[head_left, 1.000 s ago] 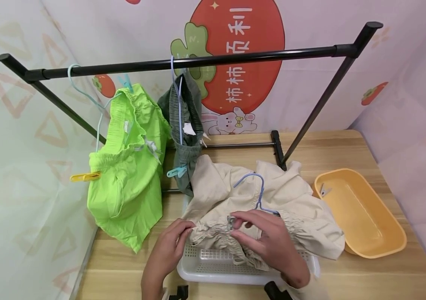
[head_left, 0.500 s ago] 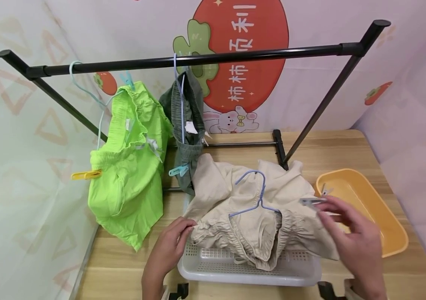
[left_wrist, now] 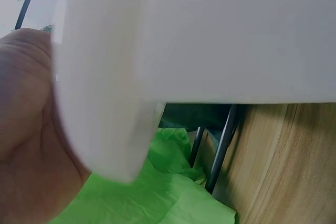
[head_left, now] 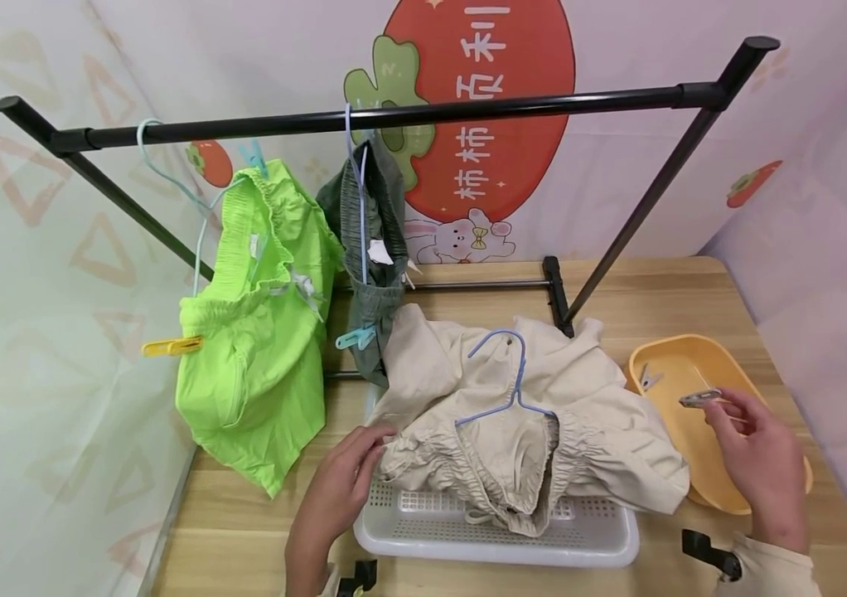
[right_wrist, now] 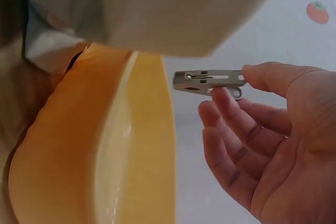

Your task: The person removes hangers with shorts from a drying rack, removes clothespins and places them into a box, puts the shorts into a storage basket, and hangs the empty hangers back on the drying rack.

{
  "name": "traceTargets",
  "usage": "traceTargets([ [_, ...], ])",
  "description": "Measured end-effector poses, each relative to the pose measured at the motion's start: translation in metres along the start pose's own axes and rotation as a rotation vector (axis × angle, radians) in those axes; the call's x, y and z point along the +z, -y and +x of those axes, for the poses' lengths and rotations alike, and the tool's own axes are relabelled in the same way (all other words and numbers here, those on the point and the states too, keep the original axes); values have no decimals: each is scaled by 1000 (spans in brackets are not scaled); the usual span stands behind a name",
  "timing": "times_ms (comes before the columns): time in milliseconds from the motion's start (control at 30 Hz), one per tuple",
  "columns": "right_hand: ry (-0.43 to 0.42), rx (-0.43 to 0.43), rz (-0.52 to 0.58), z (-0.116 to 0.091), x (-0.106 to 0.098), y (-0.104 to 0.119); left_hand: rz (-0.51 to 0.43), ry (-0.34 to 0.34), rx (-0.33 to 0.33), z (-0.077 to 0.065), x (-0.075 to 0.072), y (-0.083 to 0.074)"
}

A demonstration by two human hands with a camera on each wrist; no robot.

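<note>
Beige elastic-waist pants (head_left: 438,365) lie bunched over a white perforated basket (head_left: 498,554), a blue hanger (head_left: 519,385) inside their waistband. At the waistband's left end, my left hand (head_left: 337,489) pinches the fabric between thumb and fingers; the left wrist view is mostly blocked by a white surface. My right hand (head_left: 762,460) is over the orange tub (head_left: 767,414) on the right. Its thumb and fingers pinch a grey clothespin (right_wrist: 210,80), held above the tub and apart from the pants. Another grey clothespin (head_left: 649,379) lies inside the tub.
A black rack (head_left: 498,108) spans the table's back. Bright green shorts (head_left: 259,332) and dark grey-green bottoms (head_left: 379,249) hang from it at left, with a yellow clothespin (head_left: 172,347) and a teal clothespin (head_left: 355,337). The rack's foot (head_left: 556,290) stands behind the pants.
My right hand has moved right with the grey clothespin, from over the pants' waistband to above the orange tub. The left hand has stayed at the waistband's left end.
</note>
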State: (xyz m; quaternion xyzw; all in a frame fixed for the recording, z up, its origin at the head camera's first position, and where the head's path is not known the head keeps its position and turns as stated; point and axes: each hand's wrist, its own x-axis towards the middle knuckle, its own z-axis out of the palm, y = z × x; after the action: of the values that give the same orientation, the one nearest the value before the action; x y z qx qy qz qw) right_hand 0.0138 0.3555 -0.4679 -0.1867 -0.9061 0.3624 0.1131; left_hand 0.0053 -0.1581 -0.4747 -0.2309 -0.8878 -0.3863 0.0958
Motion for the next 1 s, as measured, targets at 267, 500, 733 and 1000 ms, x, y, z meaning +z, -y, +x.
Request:
traceTargets([
  [267,48,74,-29,3,4,-14,6,7,-10,-1,0,-1],
  [500,70,-119,9,-5,6,1,23,14,-6,0,0,-1],
  [733,245,-536,140,-21,6,41,27,19,7,3,-2,-4],
  [1000,386,-623,31,-32,10,61,39,18,32,5,-3,-9],
])
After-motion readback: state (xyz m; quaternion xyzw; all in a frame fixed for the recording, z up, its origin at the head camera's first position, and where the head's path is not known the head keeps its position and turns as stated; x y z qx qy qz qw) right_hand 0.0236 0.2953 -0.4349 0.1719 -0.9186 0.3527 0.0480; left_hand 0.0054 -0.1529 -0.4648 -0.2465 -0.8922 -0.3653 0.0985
